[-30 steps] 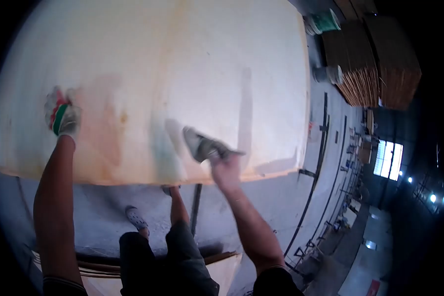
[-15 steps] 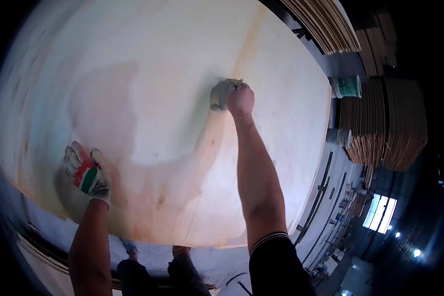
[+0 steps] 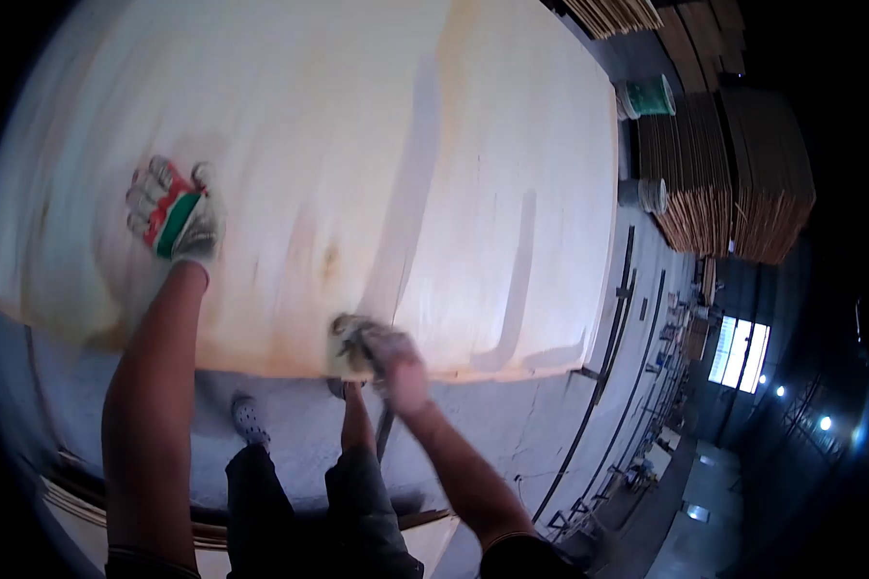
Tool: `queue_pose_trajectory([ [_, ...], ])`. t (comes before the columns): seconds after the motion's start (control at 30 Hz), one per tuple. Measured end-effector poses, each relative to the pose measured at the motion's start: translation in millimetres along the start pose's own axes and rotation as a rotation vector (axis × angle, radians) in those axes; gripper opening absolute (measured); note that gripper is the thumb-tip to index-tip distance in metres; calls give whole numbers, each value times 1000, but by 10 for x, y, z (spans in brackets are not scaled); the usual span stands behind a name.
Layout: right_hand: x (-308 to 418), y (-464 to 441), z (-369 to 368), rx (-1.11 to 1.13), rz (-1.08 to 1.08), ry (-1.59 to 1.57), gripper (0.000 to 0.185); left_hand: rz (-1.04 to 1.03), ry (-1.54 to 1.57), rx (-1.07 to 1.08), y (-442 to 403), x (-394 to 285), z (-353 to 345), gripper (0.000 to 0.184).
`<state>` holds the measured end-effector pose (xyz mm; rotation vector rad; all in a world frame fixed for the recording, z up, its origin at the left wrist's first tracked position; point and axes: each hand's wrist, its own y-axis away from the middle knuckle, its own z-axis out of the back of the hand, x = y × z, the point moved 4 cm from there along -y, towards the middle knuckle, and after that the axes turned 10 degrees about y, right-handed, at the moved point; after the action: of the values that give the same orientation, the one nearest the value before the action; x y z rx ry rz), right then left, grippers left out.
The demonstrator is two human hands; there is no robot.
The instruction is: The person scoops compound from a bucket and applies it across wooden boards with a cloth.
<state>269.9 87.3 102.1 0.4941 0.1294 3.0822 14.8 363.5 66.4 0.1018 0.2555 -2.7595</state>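
Note:
A large pale wooden sheet (image 3: 290, 145) lies in front of me, with darker, damp-looking streaks across it. My left hand (image 3: 176, 214), in a grey glove with red and green parts, is over the left side of the sheet with its fingers spread and nothing in them. Near the sheet's front edge is my right hand (image 3: 384, 362), its fingers wrapped round a flat scraper-like tool (image 3: 348, 349). Motion blurs the right hand, and the tool's exact shape is unclear.
Beyond the sheet's right edge stand a green bucket (image 3: 650, 96) and a grey bucket (image 3: 645, 196). Behind them are tall stacks of brown boards (image 3: 686, 174). Below the front edge are my legs, a shoe (image 3: 248, 417) and more stacked sheets (image 3: 212, 533).
The right hand has swept back with the tool from the middle of the sheet to its front edge. My left hand appears higher in view, still spread. The camera view has shifted.

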Motion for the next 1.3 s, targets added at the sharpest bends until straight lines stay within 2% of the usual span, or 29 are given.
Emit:
queue_pose_trajectory([
  [0.03, 238, 174, -170, -43, -8, 46, 47, -4, 4, -2, 77, 130, 20, 70],
  [0.07, 473, 162, -220, -41, -63, 22, 49, -108, 53, 11, 101, 264, -12, 70],
  [0.1, 611, 102, -143, 86, -159, -6, 42, -213, 101, 25, 93, 406, -65, 69],
  [0.13, 455, 91, -210, 80, -259, -72, 42, -317, 148, 38, 71, 518, -110, 69],
  [0.17, 277, 41, -262, 74, -360, -139, 42, -322, 152, 35, 82, 717, -139, 69],
  [0.2, 220, -122, 57, -89, -440, -293, 26, -276, 168, -38, 134, 978, -124, 67],
  [0.23, 100, -276, 346, -235, -492, -316, 22, -230, 184, -111, 174, 1122, -77, 65],
  [0.27, -145, -367, 477, -359, -501, -339, 27, -235, 188, -114, 169, 1115, -18, 65],
  [0.3, -147, -610, 854, -302, -581, -433, 32, -232, 141, -81, 134, 1083, 35, 65],
  [0.33, -375, -716, 906, -363, -620, -448, 34, -225, 84, -42, 129, 1080, 92, 65],
  [0.4, -638, -1064, 914, -420, -629, -1127, 33, -235, 61, -6, 131, 1008, 194, 65],
  [0.43, -825, -1202, 818, -382, -700, -1165, 33, -243, 44, 26, 132, 972, 198, 65],
  [0.47, -1145, -1293, 598, -360, -840, -965, 28, -244, 39, 31, 141, 956, 175, 65],
  [0.53, -1448, -1682, 547, -280, -789, -150, 21, -260, 27, 48, 157, 930, 87, 65],
  [0.57, -1261, -1947, 679, -300, -750, 8, 18, -261, 21, 53, 139, 928, 34, 65],
  [0.63, -1118, -2210, 678, -210, -431, 38, 19, -266, 77, -16, 100, 938, -2, 65],
  [0.67, -1137, -2158, 649, -203, -433, 36, 19, -267, 71, -11, 66, 952, 13, 65],
  [0.73, -1124, -1864, 538, -1, -235, 117, 20, -218, 11, 31, -13, 961, 78, 66],
  [0.8, -1020, -1209, 364, 7, -115, 119, 20, -221, -4, 47, -6, 966, 76, 67],
  [0.83, -763, -873, 374, 5, -105, 83, 23, -219, -27, 48, -26, 978, 50, 68],
  [0.93, -128, 106, 196, -63, -133, 8, 57, -245, -16, 6, -5, 1057, -48, 69],
  [0.97, 119, 335, 98, -107, -257, 6, 59, -258, -3, 8, 1, 1064, -61, 69],
  [1.0, 351, 477, -71, -120, -420, 44, 58, -233, 16, 4, 6, 1053, -49, 69],
  [1.03, 617, 452, -210, -247, -449, 70, 42, -204, 29, -7, 9, 1079, -17, 70],
  [1.13, 1408, 175, -533, -259, -415, 40, 45, -229, 40, -34, 77, 1184, 79, 67],
  [1.17, 1564, 43, -591, -130, -399, -63, 41, -226, 26, -46, 49, 1388, 143, 67],
  [1.23, 1730, 111, -773, 13, -443, -198, 38, -585, 90, 131, -87, 1726, 139, 67],
  [1.27, 1811, 120, -575, -76, -460, -289, 34, -821, 284, 47, -225, 1926, 188, 68],
  [1.3, 1810, 147, -291, -164, -477, -381, 31, -818, 266, 39, -470, 2133, 182, 68],
])
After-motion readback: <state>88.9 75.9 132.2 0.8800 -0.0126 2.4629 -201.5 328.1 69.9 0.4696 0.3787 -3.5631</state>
